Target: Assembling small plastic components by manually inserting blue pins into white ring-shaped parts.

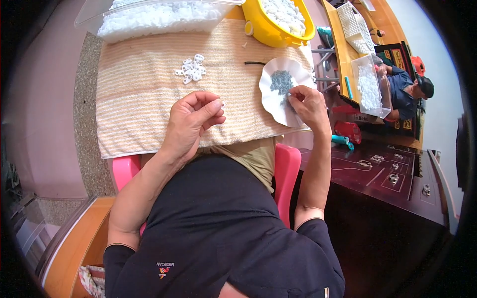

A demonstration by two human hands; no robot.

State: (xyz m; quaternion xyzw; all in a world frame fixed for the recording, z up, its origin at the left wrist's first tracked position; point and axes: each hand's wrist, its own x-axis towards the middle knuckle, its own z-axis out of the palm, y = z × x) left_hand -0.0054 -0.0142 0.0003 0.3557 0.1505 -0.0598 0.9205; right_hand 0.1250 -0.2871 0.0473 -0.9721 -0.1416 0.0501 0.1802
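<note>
Over the striped towel, my left hand is closed, with a small white plastic piece showing at the thumb and fingertip. Beyond it lies a small heap of white plastic pieces with dark holes. My right hand reaches into a white wavy-rimmed dish, thumb and fingers pinched together at the edge of a pile of tiny grey metal-looking pieces. Whatever sits between those fingertips is too small to make out.
A clear bin of white pieces and a yellow tub stand at the towel's far edge. A thin black rod lies beside the dish. Off to the right, another person sits by a clear bin on a wooden table.
</note>
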